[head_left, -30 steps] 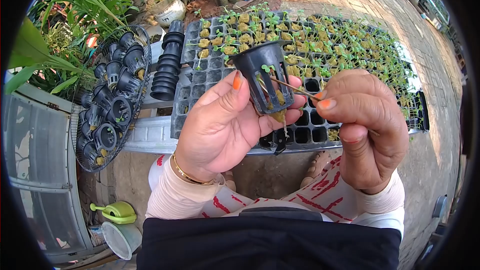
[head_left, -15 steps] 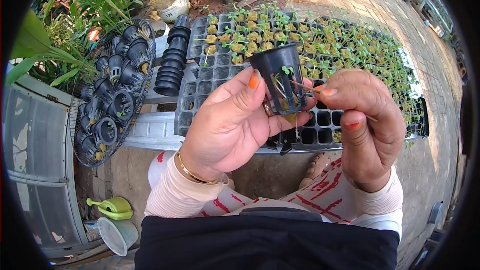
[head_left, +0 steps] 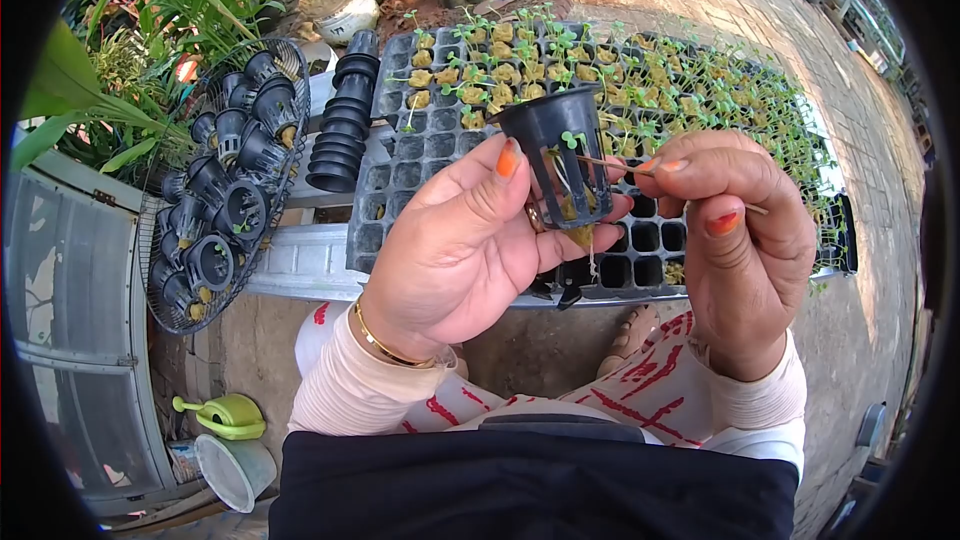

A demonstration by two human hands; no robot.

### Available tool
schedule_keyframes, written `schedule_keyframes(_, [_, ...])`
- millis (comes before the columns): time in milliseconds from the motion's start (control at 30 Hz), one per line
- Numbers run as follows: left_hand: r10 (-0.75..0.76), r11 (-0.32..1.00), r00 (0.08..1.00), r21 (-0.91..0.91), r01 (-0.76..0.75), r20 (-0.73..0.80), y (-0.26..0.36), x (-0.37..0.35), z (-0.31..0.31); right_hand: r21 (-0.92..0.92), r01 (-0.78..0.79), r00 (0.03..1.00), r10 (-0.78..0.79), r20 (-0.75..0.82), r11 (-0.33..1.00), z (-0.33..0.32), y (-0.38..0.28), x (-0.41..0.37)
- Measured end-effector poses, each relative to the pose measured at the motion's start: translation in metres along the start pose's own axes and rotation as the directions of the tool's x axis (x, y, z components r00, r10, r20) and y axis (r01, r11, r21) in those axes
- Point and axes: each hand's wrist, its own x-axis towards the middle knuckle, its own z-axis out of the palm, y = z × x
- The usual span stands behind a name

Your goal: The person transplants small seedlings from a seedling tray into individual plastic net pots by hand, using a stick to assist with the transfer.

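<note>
Net pot (head_left: 552, 122) sat mid-frame, cradled by the left hand (head_left: 450, 235); right hand (head_left: 752, 255) pinched a thin stick (head_left: 616, 166), tip beside the seedling (head_left: 571, 140). Step looked like positioning it; next likely needed light pressure. Seedling tray (head_left: 440, 146) lay beyond, upper centre.

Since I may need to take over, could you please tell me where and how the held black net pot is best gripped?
Probably by the net pot's solid upper wall, from the picture's left, where the left hand cradles it. Below are slots showing a seedling, roots hang underneath, and the right hand's stick points in from the right.
</note>
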Motion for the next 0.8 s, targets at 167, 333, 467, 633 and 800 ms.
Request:
schedule_keyframes(167, [0.008,1.000,1.000,0.001,-0.008,-0.023,-0.001,0.000,0.002,-0.167,0.082,0.996,-0.075,0.048,0.983,-0.001,-0.005,0.002])
schedule_keyframes(333, [0.023,0.996,0.998,0.085,-0.018,-0.061,-0.002,0.001,0.005,-0.244,0.117,0.990,-0.095,0.100,0.963,0.000,-0.012,0.003])
schedule_keyframes(467, [0.076,0.985,0.995,0.157,-0.066,-0.057,-0.004,0.000,0.004,-0.226,0.112,0.992,-0.096,0.082,0.968,-0.003,-0.013,0.002])
schedule_keyframes(633, [0.343,0.887,0.936,0.356,-0.292,-0.086,-0.010,0.001,0.003,-0.248,0.139,0.990,-0.144,-0.001,0.959,-0.017,-0.017,-0.001])
schedule_keyframes(800, [0.620,0.314,0.767,0.842,-0.438,0.168,-0.016,0.001,0.000,-0.249,0.273,0.952,-0.299,-0.071,0.929,-0.016,-0.023,-0.004])
